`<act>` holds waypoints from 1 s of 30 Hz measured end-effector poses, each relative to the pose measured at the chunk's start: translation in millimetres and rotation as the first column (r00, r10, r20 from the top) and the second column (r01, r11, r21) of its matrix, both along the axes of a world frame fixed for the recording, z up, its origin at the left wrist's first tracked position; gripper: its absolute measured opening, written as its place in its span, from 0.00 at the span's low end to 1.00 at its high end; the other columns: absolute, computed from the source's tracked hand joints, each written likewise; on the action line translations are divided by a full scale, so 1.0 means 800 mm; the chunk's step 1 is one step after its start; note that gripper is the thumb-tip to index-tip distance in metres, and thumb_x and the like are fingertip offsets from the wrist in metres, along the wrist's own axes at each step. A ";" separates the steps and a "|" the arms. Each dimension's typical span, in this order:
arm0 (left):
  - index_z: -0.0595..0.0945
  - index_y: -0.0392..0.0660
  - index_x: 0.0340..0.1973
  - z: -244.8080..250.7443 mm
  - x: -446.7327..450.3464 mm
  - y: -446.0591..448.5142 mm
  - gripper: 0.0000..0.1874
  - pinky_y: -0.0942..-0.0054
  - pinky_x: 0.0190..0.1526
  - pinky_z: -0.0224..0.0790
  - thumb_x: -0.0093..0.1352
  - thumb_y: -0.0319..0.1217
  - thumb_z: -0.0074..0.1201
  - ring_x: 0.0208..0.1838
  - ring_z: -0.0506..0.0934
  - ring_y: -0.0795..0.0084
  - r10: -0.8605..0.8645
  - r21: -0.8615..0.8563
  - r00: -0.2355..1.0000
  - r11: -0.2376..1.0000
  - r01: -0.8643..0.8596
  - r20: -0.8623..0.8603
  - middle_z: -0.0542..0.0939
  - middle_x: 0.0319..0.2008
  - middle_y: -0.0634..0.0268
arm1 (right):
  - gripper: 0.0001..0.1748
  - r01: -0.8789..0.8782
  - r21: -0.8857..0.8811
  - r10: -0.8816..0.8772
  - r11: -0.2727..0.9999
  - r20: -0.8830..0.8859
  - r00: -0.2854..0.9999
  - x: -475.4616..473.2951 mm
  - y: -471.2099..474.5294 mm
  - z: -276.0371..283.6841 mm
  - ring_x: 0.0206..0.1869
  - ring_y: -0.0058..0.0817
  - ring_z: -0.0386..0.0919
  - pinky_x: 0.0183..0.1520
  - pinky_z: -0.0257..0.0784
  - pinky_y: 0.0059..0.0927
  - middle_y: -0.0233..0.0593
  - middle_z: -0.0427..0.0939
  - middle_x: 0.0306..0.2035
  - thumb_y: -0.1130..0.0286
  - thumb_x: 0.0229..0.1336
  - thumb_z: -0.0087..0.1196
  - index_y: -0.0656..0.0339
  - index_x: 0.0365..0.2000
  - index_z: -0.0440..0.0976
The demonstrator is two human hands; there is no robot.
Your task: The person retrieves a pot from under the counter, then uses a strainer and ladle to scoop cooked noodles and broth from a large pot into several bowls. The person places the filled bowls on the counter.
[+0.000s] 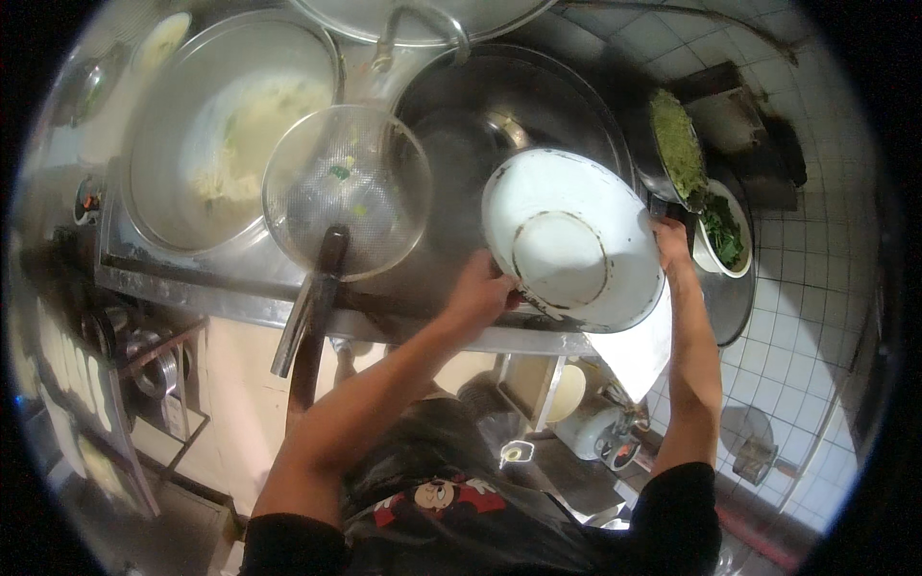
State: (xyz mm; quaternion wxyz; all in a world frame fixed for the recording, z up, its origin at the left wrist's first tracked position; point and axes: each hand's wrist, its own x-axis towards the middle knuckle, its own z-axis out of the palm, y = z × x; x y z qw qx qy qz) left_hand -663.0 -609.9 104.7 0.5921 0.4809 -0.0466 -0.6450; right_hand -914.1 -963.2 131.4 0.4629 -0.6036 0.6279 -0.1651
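Note:
Both my hands hold a white enamel basin [569, 237] with chipped, dark-worn edges, tilted above the right side of a large dark wok [454, 115]. A worn dark ring on the basin's round base faces me. My left hand [486, 289] grips its lower left rim. Over at the right edge, my right hand [670, 241] has hold of the rim. A fine-mesh strainer [346, 216] with a few green bits lies across the wok's left side, its long handle [306, 317] pointing towards me. The basin hides part of the wok's inside.
Left of the strainer stands a large metal pot [155, 155] with cloudy pale contents. At right are a metal bowl of green mash [677, 147] and a white bowl of leafy greens [722, 234]. A large metal lid [432, 18] is at the back. Below right sits a gas cylinder [587, 432].

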 end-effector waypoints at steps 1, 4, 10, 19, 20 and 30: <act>0.69 0.36 0.55 0.008 -0.003 0.000 0.15 0.70 0.41 0.78 0.74 0.26 0.50 0.40 0.80 0.71 -0.002 0.019 1.000 1.000 0.002 -0.007 0.77 0.45 0.57 | 0.12 0.003 0.005 -0.003 1.000 0.013 1.000 -0.011 -0.008 -0.003 0.31 0.30 0.78 0.36 0.74 0.33 0.42 0.83 0.34 0.73 0.56 0.60 0.73 0.38 0.81; 0.69 0.35 0.54 0.015 -0.013 0.000 0.15 0.72 0.38 0.79 0.72 0.22 0.48 0.37 0.79 0.69 0.018 0.041 0.999 0.999 -0.016 -0.044 0.75 0.46 0.55 | 0.12 0.010 -0.017 -0.010 1.000 0.014 1.000 -0.004 0.009 0.016 0.33 0.29 0.79 0.38 0.74 0.34 0.42 0.83 0.35 0.75 0.55 0.59 0.72 0.38 0.81; 0.69 0.36 0.52 -0.003 -0.031 -0.004 0.13 0.73 0.35 0.77 0.74 0.23 0.50 0.35 0.81 0.71 0.074 0.002 0.992 0.997 -0.074 -0.103 0.79 0.40 0.58 | 0.13 -0.098 -0.063 0.092 0.993 -0.103 0.990 0.006 0.006 0.029 0.38 0.31 0.79 0.41 0.74 0.34 0.41 0.82 0.39 0.74 0.54 0.59 0.71 0.39 0.81; 0.68 0.35 0.53 0.007 -0.026 -0.004 0.14 0.70 0.35 0.79 0.74 0.21 0.49 0.34 0.80 0.70 0.072 0.010 0.988 0.997 -0.072 -0.134 0.78 0.41 0.55 | 0.15 -0.072 0.043 0.075 0.996 -0.078 0.994 -0.002 0.001 0.031 0.40 0.33 0.79 0.45 0.75 0.34 0.44 0.82 0.39 0.75 0.54 0.57 0.74 0.42 0.79; 0.68 0.35 0.53 0.008 -0.025 -0.004 0.13 0.70 0.36 0.79 0.74 0.21 0.49 0.34 0.80 0.70 0.071 0.010 0.989 0.997 -0.071 -0.131 0.78 0.41 0.55 | 0.16 -0.059 0.059 0.065 0.996 -0.096 0.993 -0.001 0.000 0.033 0.40 0.33 0.79 0.45 0.75 0.35 0.45 0.82 0.39 0.75 0.54 0.58 0.74 0.42 0.79; 0.68 0.36 0.53 0.012 -0.022 -0.004 0.13 0.70 0.38 0.80 0.74 0.23 0.49 0.34 0.80 0.71 0.056 0.029 0.990 0.998 -0.052 -0.132 0.78 0.40 0.57 | 0.14 -0.090 -0.013 0.089 0.996 -0.067 0.994 -0.005 -0.015 0.027 0.29 0.30 0.80 0.33 0.74 0.32 0.42 0.83 0.34 0.73 0.54 0.61 0.73 0.39 0.81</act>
